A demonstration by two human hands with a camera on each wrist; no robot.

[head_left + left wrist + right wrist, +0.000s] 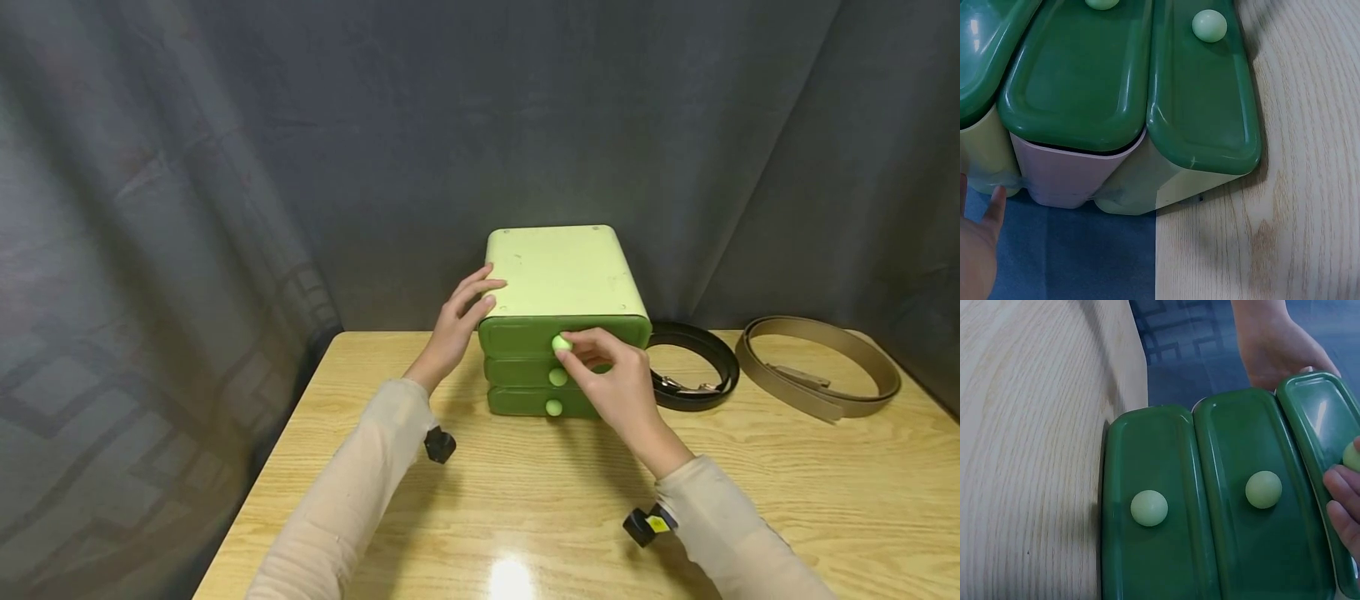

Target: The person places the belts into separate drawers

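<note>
A small drawer cabinet (562, 271) stands near the back of the table, with a pale yellow-green top and three dark green drawer fronts. Each front carries a round light green knob, including the middle knob (1264, 489) and the bottom knob (1149, 508). My right hand (611, 375) pinches the top drawer's knob (561, 342) between thumb and forefinger. Against the cabinet's upper left side rests my left hand (453, 329), fingers straight and reaching over the top edge. All the drawer fronts sit flush in the head view. In the left wrist view, the cabinet's side panels look pale yellow and pinkish.
Right of the cabinet lies a coiled black belt (693, 400) with a metal buckle, partly hidden behind it. Farther right is a coiled tan belt (862, 404). A dark grey curtain (420, 150) hangs behind the wooden table (465, 525) and down its left side.
</note>
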